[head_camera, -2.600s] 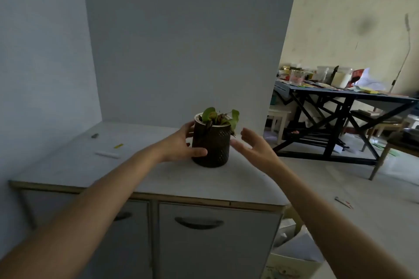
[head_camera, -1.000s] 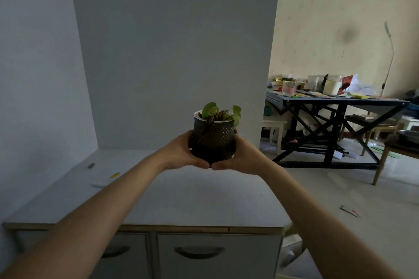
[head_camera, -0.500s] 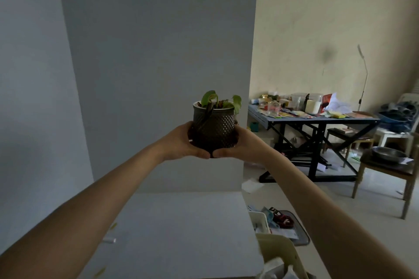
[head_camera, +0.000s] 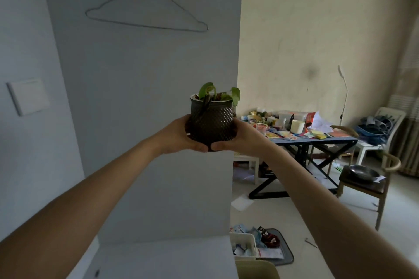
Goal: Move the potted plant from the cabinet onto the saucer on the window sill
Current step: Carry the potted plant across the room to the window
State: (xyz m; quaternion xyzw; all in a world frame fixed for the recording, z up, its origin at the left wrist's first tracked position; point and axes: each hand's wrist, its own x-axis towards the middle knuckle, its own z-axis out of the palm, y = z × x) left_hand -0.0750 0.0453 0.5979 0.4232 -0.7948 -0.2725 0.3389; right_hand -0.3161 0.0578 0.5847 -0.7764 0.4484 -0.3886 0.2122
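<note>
Potted plant (head_camera: 211,123) held upright in a two-handed grip, left hand (head_camera: 179,137) and right hand (head_camera: 243,139) cupping its base, above the cabinet (head_camera: 163,258).

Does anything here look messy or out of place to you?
The potted plant sits upright and intact between both hands. The oddities are elsewhere: a bare wire hanger hangs on the wall, and packets and papers lie strewn on the floor beside the cabinet.
</note>
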